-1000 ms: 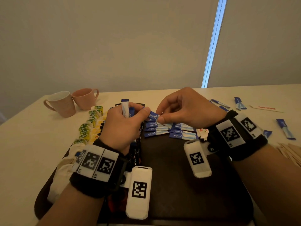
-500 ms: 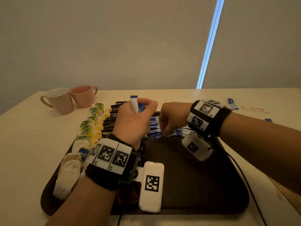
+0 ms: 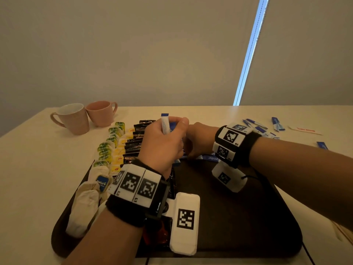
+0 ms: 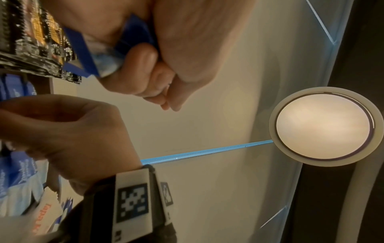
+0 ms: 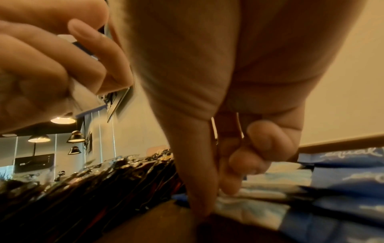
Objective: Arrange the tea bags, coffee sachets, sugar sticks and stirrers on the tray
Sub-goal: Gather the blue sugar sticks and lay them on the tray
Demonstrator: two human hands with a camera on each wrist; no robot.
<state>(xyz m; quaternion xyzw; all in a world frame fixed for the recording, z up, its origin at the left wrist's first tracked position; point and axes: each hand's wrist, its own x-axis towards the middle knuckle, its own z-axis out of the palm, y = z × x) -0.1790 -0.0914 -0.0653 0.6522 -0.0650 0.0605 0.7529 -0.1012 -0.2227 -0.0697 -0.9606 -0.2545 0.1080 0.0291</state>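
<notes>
A dark brown tray [image 3: 229,217] holds rows of green-tagged tea bags [image 3: 104,150], yellow ones [image 3: 118,156], black coffee sachets [image 3: 133,143] and white tea bags [image 3: 84,205]. My left hand [image 3: 172,125] grips a small bundle of blue-and-white sugar sticks [image 3: 164,123] upright above the tray's far edge; the left wrist view shows the sticks [image 4: 87,54] in my fist. My right hand [image 3: 198,141] reaches down beside it. Its thumb and curled fingers [image 5: 249,164] pinch the end of a blue sugar sachet [image 5: 230,203] lying in the row of blue sachets [image 3: 212,158].
Two pink cups [image 3: 74,119] stand at the back left of the table. Loose blue sachets [image 3: 257,123] and a white stick with red print [image 3: 305,130] lie at the back right. Wooden stirrers [image 3: 343,233] lie by the tray's right edge.
My right hand took a blue sachet from the bundle and brought it down to the row on the tray. The left hand kept the bundle upright.
</notes>
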